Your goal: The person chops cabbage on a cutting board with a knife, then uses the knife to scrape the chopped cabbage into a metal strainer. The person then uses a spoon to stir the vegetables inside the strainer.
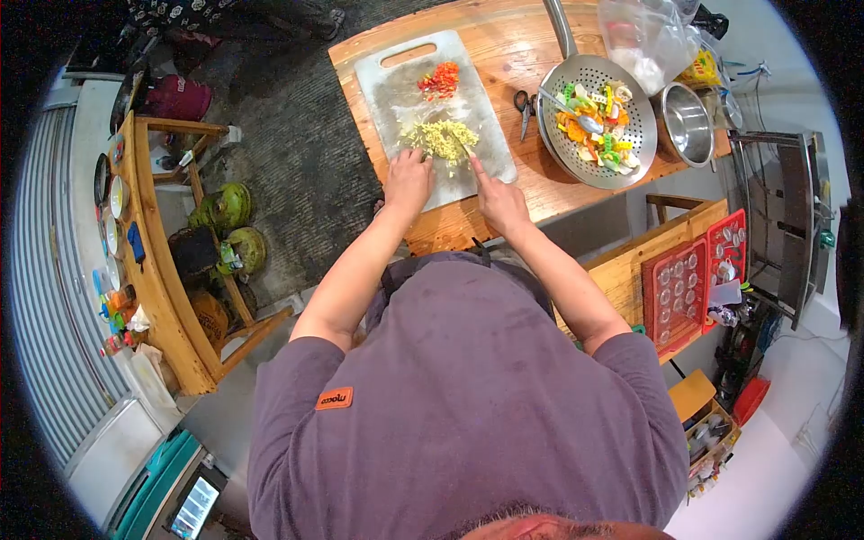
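Since the cutting board (387,101) lies close to the body, both hands reach its near end. The right hand (502,200) is closed around the handle of a knife (467,148), its blade angled into the chopped yellow pieces (436,141). The left hand (409,183) rests its fingertips at the pile's near edge, probably to keep the pieces together; whether it pinches any, I cannot tell. Farther up the board, the chopped red pieces (439,81) sit apart, which likely keeps the two from mixing. On the wooden table (504,45), scissors (524,110) lie between the board and a perforated pan (641,130), whose curved sides contain mixed cut vegetables. A spoon (589,123) leans in there, seemingly handy for scooping. Beyond stands a metal bowl (688,126). Off to the right, a red tray (650,308) groups the glasses (679,292) on another surface.
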Demonstrator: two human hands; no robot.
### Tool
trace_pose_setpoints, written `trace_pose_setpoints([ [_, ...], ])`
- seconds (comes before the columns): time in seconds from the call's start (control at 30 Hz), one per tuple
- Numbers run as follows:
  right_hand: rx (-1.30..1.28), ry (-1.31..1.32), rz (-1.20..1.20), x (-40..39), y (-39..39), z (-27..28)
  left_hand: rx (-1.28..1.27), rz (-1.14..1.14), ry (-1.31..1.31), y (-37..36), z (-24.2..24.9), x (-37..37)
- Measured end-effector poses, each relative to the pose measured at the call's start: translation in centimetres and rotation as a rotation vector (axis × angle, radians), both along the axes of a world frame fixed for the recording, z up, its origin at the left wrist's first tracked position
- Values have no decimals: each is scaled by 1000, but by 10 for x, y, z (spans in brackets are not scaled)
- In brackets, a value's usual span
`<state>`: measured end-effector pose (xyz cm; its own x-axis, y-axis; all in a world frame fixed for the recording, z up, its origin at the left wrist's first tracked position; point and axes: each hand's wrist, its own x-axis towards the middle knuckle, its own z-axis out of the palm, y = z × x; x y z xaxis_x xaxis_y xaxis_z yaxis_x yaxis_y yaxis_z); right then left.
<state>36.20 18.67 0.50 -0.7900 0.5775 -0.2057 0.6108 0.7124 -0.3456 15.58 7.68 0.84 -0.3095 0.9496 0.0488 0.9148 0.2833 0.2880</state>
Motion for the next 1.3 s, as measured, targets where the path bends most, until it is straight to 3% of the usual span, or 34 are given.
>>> trace_pose_setpoints([
  [0.13, 96, -16, 3, 3, -5, -19, -34, 17, 12, 2, 6, -1],
  [0.33, -68, -29, -14, -4, 11, 2, -29, 10, -5, -1, 8, 3],
  [0.4, 14, 7, -9, -3, 12, -4, -20, 21, -3, 1, 7, 2],
  [0.6, -61, -96, -36, -11, 13, 3, -2, 17, -15, 0, 2, 1],
  [0.7, -22, 13, -25, -11, 23, 8, -14, 18, -23, 0, 0, 1],
  [0.87, -31, -52, -76, -11, 16, -13, -7, 22, -38, -1, 1, 2],
  [1.1, -42, -31, -52, -13, 29, 9, -53, 21, -25, 0, 3, 0],
  [1.3, -23, -60, -72, -9, 25, -6, -47, 10, -43, -1, 5, -2],
])
